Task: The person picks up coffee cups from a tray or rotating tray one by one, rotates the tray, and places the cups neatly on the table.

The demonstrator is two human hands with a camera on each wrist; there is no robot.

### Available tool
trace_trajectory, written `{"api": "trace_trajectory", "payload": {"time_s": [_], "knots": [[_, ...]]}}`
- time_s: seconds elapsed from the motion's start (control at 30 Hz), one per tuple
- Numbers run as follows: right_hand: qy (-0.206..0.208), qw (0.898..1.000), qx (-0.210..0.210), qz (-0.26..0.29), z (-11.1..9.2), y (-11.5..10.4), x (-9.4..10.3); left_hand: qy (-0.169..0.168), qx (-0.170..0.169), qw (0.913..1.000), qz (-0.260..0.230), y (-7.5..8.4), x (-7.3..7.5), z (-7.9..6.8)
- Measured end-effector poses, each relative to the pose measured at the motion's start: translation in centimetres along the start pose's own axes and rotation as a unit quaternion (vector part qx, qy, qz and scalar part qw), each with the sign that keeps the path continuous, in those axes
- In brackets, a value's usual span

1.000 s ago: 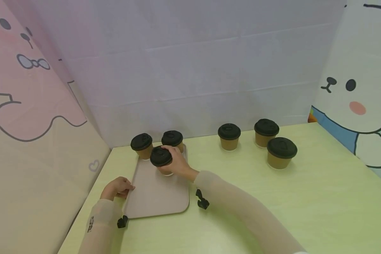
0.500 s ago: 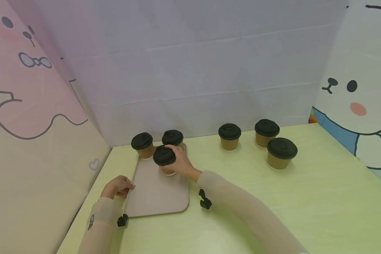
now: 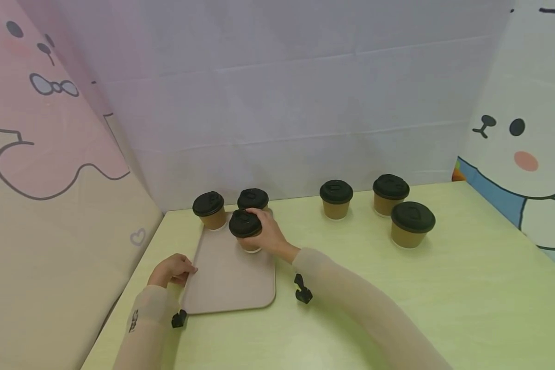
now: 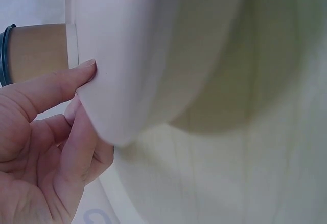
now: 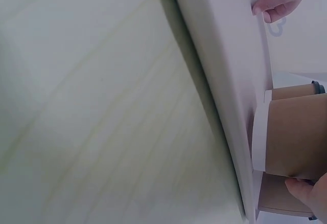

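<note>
At the left of the head view, my left hand pinches the left rim of a pale pinkish tray. The left wrist view shows the thumb on top of the rim, with curled fingers below it. My right hand grips a brown paper cup with a black lid over the tray's far right part. In the right wrist view the cup's white base is at the tray surface. Behind it are two more lidded cups, one at the back left and one at the back right, partly hidden.
Three more lidded cups stand on the yellow-green table to the right: one near the back wall, another further right, and a nearer one. A fabric backdrop encloses the back and sides.
My right hand has shifted slightly to the right along the tray with the cup in its grip. The left hand keeps its hold on the rim. The head view has tilted a little.
</note>
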State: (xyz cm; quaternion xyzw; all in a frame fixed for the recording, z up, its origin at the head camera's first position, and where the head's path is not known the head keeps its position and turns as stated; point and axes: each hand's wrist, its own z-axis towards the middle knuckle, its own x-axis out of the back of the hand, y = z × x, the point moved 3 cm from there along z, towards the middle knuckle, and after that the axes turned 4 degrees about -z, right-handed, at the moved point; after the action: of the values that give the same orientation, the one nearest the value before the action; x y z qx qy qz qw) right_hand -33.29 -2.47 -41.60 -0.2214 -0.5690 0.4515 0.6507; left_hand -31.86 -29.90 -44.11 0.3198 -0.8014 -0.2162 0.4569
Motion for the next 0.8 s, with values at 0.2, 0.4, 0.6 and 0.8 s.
{"api": "trace_trajectory", "payload": {"time_s": [0.2,0.4,0.6,0.8], "knots": [[0.006,1.0,0.003,0.002,-0.1,0.2,0.3,0.0,0.004,1.0,0.001,0.0,0.0,0.0],[0.011,1.0,0.028,-0.008,-0.3,0.4,0.4,0.0,0.009,1.0,0.003,0.0,0.1,-0.1],[0.018,0.999,0.041,-0.015,-0.4,0.6,0.8,0.0,0.016,0.9999,0.002,0.2,0.2,-0.1],[0.027,0.999,0.028,-0.022,-0.7,1.0,1.2,-0.004,0.015,0.9999,-0.005,0.2,0.2,0.0]]}}
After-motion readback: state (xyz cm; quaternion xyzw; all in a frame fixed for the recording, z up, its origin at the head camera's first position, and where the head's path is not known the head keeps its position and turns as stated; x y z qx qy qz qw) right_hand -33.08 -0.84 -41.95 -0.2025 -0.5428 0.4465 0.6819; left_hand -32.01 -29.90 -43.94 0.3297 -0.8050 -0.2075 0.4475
